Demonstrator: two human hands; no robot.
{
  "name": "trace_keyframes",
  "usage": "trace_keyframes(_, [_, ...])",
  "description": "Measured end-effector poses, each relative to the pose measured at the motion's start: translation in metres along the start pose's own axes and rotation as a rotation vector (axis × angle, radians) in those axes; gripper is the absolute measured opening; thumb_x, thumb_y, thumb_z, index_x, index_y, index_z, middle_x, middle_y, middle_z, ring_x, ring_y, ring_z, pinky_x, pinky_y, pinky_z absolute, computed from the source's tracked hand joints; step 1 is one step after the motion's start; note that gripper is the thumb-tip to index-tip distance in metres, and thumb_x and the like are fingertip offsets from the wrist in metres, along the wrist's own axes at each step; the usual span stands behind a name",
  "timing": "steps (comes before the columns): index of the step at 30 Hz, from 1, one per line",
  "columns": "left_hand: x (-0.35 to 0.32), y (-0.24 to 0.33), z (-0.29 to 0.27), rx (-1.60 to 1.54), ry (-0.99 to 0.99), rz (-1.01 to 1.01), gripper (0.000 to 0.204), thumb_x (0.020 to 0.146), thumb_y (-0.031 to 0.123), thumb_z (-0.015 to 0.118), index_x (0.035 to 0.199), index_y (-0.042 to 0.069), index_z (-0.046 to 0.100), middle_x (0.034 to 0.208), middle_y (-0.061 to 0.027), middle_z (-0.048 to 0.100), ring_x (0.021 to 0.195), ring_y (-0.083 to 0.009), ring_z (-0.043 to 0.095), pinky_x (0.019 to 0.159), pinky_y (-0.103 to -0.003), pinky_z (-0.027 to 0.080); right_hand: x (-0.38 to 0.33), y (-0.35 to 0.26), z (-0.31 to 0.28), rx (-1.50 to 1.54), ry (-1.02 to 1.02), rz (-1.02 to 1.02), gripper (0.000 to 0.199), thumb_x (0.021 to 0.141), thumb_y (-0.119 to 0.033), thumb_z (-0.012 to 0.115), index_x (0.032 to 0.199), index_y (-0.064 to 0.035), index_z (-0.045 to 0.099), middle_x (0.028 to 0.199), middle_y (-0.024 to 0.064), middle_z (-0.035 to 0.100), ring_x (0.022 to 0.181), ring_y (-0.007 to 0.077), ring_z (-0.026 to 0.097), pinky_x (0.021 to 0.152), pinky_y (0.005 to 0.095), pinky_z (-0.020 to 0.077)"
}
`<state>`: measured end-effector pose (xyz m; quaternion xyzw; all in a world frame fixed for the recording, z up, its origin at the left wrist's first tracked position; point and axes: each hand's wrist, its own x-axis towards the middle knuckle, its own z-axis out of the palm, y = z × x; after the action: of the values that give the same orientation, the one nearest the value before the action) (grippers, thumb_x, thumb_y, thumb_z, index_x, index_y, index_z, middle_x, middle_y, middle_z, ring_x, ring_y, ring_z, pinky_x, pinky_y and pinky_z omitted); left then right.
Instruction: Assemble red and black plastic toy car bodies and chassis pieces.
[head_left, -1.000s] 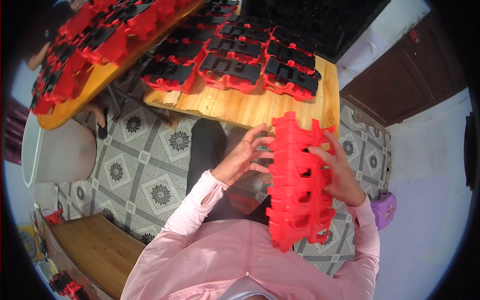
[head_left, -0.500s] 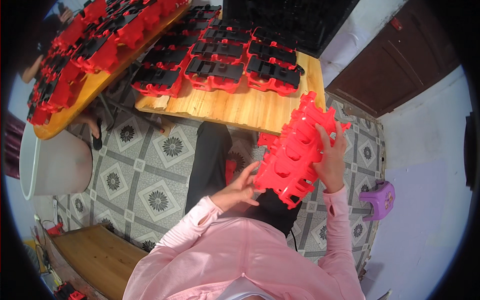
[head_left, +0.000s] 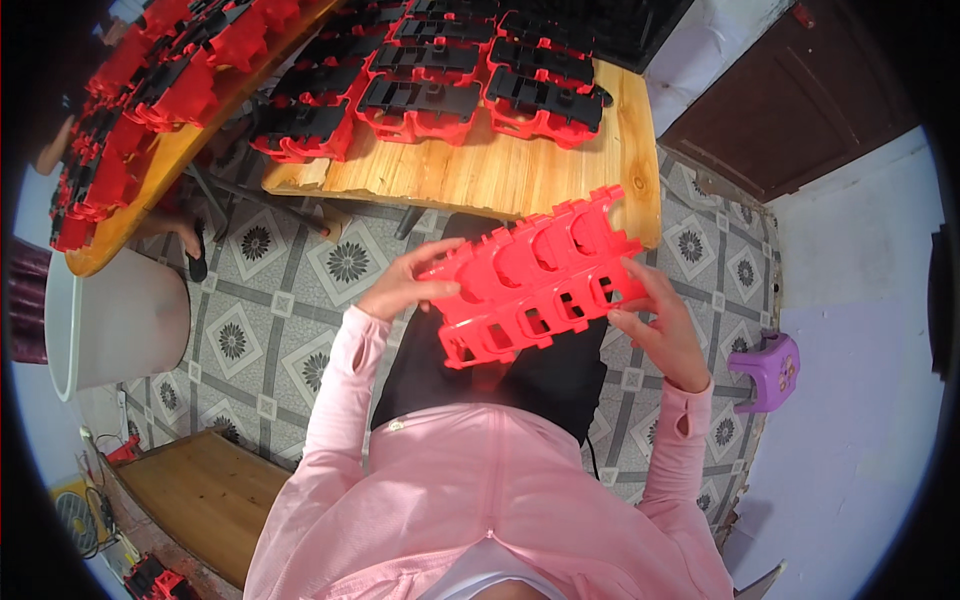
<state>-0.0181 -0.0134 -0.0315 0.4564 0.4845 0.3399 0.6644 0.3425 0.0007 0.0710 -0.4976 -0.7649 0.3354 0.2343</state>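
A long red plastic frame with rows of openings is held up above my lap, tilted with its right end higher and farther away. My left hand grips its left end, thumb on the near side. At its right end, my right hand holds it between thumb and fingers. Just beyond, on the wooden table, stand several red frames with black tops set in rows.
To the left, a second wooden table bears more red and black assemblies. A large white bin stands below it. On the right are a purple stool and a brown door. A wooden board lies low at left.
The red frame has turned from steep to nearly level and moved left. My left hand has gone from beside its lower end to gripping its left end; my right hand has shifted lower.
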Motion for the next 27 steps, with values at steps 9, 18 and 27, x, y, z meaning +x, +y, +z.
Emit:
trace_keyframes(9, [0.002,-0.014,0.005,0.45,-0.066,0.015,0.068,0.075,0.025,0.074,0.138,0.012,0.052,0.135,-0.0122,0.051,0.128,-0.0262,0.045,0.108,-0.036,0.033,-0.011,0.036,0.033,-0.211,0.102,0.249,0.041,0.083,-0.031,0.072,0.114,-0.0063,0.061,0.088,0.0105,0.064,0.065,0.0213,0.062,0.058,0.0345,0.0472])
trace_keyframes(18, [0.03,0.008,0.135,1.328,0.042,0.767,0.08,0.072,0.059,0.069,0.138,0.019,0.05,0.151,-0.0124,0.033,0.135,-0.0391,0.032,0.106,-0.058,0.028,0.002,0.067,0.033,-0.281,0.003,0.287,0.026,0.082,-0.025,0.072,0.091,-0.0012,0.067,0.085,0.0129,0.062,0.074,0.0286,0.062,0.066,0.0388,0.0475])
trace_keyframes(27, [0.03,0.045,0.122,-0.62,-0.41,0.242,0.101,0.078,0.071,0.058,0.153,0.016,0.019,0.146,-0.0143,0.041,0.133,-0.0276,0.042,0.103,-0.044,0.041,-0.013,-0.026,-0.039,-0.026,0.413,-0.098,0.027,0.073,-0.005,0.07,0.1,-0.0012,0.067,0.107,0.0129,0.062,0.084,0.0282,0.062,0.076,0.0357,0.0513])
